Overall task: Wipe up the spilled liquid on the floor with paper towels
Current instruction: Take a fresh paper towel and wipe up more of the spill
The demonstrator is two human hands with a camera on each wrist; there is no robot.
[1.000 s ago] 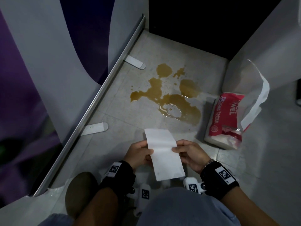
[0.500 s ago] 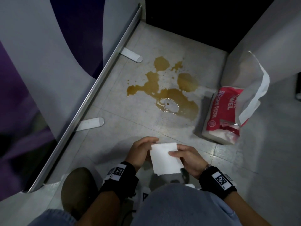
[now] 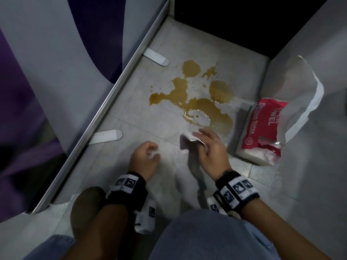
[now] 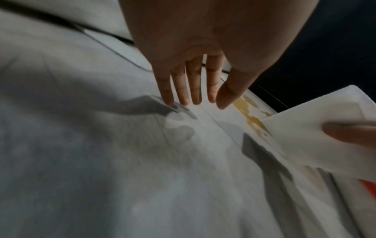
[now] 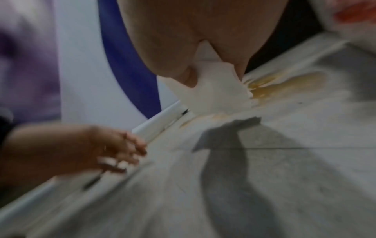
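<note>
A grey tiled floor [image 3: 142,117] fills a narrow corner, shut in by a white-and-purple panel on the left and a pale wall on the right. One brown spill [image 3: 197,102] lies on it: a connected pool with a few lobes and one separate blot at the far end.

The right hand [image 3: 210,147] pinches one folded towel [image 3: 189,136] between thumb and fingers, fingers only part curled. The towel hangs just ahead of the fingertips, its front edge at the near rim of the spill; the wrist view puts it right beside the liquid, though whether it touches is hard to tell. Folding likely thickens the pad so that it soaks more before it tears.

The left hand [image 3: 145,157] is to the left of that grip and nearer the body, low over dry floor. It holds nothing, and its fingers [image 4: 195,90] hang loosely extended, probably kept clear of the wet or ready as a brace.

One torn-open red pack [image 3: 262,128] lies to the right of the grip, near enough to pull more sheets.

Count: one spill, one towel in hand, one pack, two floor brackets [image 3: 155,58] by the panel rail.
</note>
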